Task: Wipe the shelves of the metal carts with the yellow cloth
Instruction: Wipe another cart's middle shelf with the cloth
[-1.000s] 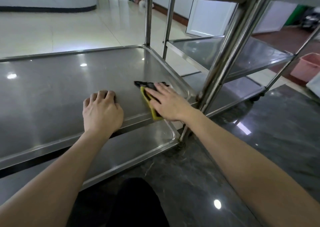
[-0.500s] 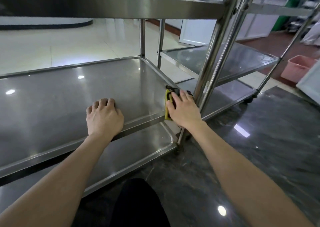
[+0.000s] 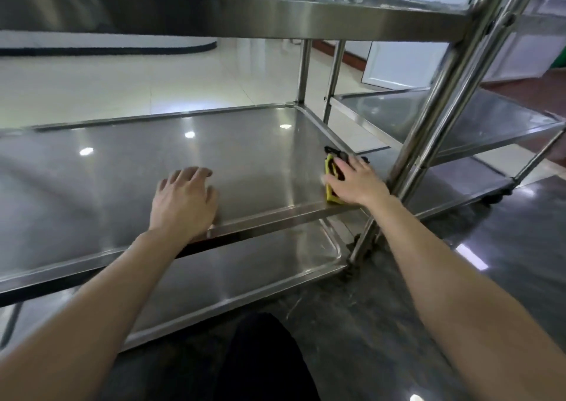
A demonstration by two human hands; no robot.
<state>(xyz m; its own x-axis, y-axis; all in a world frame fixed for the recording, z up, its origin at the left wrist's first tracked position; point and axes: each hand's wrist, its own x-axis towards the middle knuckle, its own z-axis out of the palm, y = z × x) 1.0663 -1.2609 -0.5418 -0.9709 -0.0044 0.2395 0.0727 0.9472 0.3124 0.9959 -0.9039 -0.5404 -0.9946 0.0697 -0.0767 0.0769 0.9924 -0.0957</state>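
Pressing flat, right hand (image 3: 358, 183) pins yellow cloth (image 3: 331, 197) lying front-to-back; left hand (image 3: 183, 204) rests slack on shelf (image 3: 245, 152).

Bright; glare spots on middle shelf (image 3: 245, 167); slight blur, perhaps motion; edges bowed.
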